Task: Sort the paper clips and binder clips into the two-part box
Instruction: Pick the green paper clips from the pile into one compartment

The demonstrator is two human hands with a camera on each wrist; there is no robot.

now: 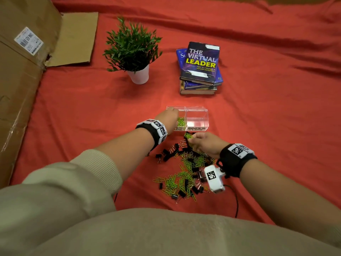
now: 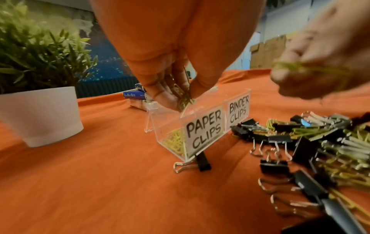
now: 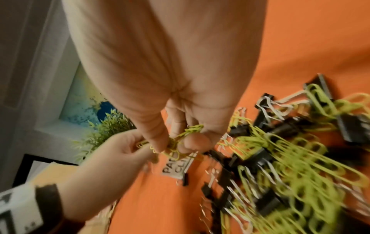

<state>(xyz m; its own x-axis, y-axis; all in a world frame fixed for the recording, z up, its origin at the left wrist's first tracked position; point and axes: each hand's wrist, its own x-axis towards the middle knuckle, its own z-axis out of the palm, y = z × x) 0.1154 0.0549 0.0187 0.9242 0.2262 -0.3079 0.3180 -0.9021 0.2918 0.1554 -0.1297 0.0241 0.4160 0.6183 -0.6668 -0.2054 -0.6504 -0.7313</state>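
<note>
Over the clear two-part box (image 1: 197, 118) my left hand (image 1: 168, 117) pinches a few green paper clips (image 2: 185, 96) above the compartment labelled "PAPER CLIPS" (image 2: 204, 132); its neighbour reads "BINDER CLIPS" (image 2: 238, 110). My right hand (image 1: 204, 143) grips another small bunch (image 3: 180, 142) just in front. The mixed pile (image 1: 186, 172) on the red cloth (image 1: 92, 111) is too many to count. Three stacked books (image 1: 200, 71), top one "THE VIRTUAL LEADER", beside one potted plant (image 1: 132, 50).

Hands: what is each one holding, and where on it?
Both pinch small bunches of green paper clips in the fingertips: left hand over the box, right hand above the pile.
</note>
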